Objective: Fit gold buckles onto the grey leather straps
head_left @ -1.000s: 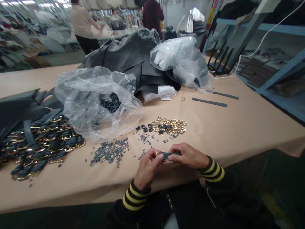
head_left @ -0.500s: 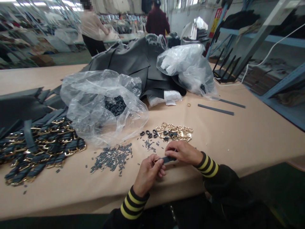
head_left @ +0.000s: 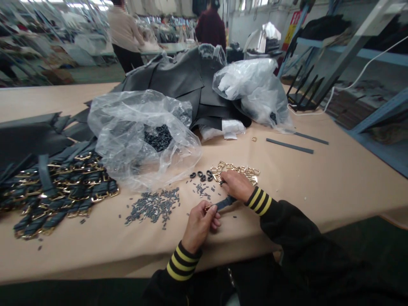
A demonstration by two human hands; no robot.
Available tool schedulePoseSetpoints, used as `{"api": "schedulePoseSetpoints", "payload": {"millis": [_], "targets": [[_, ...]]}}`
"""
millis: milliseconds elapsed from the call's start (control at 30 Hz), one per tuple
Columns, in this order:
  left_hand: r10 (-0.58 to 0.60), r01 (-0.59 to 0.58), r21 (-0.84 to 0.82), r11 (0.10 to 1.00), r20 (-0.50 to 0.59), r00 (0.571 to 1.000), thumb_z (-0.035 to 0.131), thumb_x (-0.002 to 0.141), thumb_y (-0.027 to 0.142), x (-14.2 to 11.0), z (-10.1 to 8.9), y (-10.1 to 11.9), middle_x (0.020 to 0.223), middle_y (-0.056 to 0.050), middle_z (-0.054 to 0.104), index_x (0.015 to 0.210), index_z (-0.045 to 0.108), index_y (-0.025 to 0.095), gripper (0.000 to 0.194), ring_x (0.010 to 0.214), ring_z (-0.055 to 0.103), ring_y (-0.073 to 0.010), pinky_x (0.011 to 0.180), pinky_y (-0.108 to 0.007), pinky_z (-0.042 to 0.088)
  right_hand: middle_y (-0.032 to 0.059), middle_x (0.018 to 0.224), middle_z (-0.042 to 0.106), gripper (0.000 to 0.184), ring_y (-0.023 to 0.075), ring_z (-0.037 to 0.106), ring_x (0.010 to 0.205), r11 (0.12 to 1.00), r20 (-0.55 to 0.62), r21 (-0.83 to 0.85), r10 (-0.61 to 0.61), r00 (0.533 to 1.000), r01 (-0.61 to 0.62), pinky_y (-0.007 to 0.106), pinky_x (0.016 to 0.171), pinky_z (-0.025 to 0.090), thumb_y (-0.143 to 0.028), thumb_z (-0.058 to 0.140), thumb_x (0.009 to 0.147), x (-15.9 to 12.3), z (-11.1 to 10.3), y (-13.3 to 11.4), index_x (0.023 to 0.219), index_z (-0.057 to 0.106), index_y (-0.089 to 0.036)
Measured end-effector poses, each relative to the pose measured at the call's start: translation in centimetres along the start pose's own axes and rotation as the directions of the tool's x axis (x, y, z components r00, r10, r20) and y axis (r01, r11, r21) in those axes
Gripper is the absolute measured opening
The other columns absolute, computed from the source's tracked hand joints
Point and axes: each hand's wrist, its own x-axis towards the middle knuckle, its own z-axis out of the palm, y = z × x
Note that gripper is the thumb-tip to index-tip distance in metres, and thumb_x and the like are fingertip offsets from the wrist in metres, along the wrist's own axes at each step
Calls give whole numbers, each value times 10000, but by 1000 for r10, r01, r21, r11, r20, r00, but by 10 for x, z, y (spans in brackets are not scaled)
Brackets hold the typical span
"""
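Observation:
Between the thumb and fingers of my left hand [head_left: 199,223] is the end of a dark strap [head_left: 225,203] with a bit of gold metal at it. The strap points right and passes under my right hand [head_left: 238,185]. That hand's fingers are curled down at the left edge of a pile of gold buckles [head_left: 250,171], around something dark that they mostly hide. Several black loops [head_left: 200,175] lie just left of its fingertips. Small dark pieces [head_left: 153,205] are heaped left of my left hand, with a smaller scatter [head_left: 202,190] nearer the buckles.
Dark straps with gold buckles [head_left: 70,182] are piled at left. A clear plastic bag [head_left: 127,140] holds more black loops. Behind it lie dark sheets [head_left: 172,76] and another bag [head_left: 251,85]. Two loose strips [head_left: 290,145] and a router [head_left: 301,101] are at right. Two people stand beyond the table.
My right hand has left the strap and moved up and left to the edge of the buckle pile. My left hand keeps its hold on the strap. The view has shifted slightly.

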Motion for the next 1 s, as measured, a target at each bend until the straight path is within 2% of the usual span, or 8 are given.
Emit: {"api": "schedulePoseSetpoints", "payload": {"millis": [100,167,300,467,567,667,867,1000], "targets": [[25,-26,-9,1000,-29,999,553,768,354,0,0,-1,563,11,602,715,475,140,233,417,527,-79,409,-188,416,47,800,612,141,137,558,748,994,-60,106,-30,998,37,233,696,411,-97,459,781,-18,-12,1,854,570,-142],[51,-51,-2,999,-52,997,548,774,350,-2,2,0,566,12,599,716,478,139,230,424,524,-77,422,-189,416,8,718,601,154,104,542,654,959,-86,276,-47,995,69,204,632,410,-85,452,766,-35,-12,0,831,577,-146],[118,-116,30,993,-68,991,528,794,342,-8,9,6,570,24,577,713,485,147,216,443,508,-72,456,-192,411,-32,576,535,131,87,503,509,796,-79,604,25,997,28,199,520,401,-111,455,760,-61,8,-4,776,577,-155],[184,-176,126,976,-55,981,517,803,342,-17,18,9,579,30,560,706,490,163,205,467,495,-79,485,-203,392,-14,657,569,102,91,561,521,558,4,827,126,992,-74,205,510,456,-175,465,778,-69,25,-4,821,555,-152],[218,-199,205,958,-72,973,510,806,347,-19,20,10,557,37,538,698,489,171,207,462,479,-85,485,-208,377,-10,674,569,89,96,585,542,437,60,893,120,991,-107,215,517,485,-214,516,761,-71,22,-5,803,547,-142],[243,-216,229,949,-100,965,506,808,350,-18,20,12,546,45,510,694,476,176,210,457,460,-83,471,-203,365,-23,660,553,111,97,594,548,365,74,923,142,987,-121,224,524,501,-226,563,736,-74,17,-6,794,518,-144],[211,-212,135,968,21,977,516,804,352,-19,17,15,567,36,525,707,470,166,215,457,462,-77,465,-200,371,-24,659,544,130,84,583,541,321,73,940,154,985,-120,226,527,503,-239,584,728,-78,12,-4,760,520,-131],[197,-198,105,974,23,980,521,798,370,-20,19,13,565,32,530,709,474,164,229,444,456,-76,460,-202,359,-25,648,551,121,88,584,540,319,66,941,152,986,-112,230,525,502,-237,578,728,-80,11,-5,762,532,-130]]}}
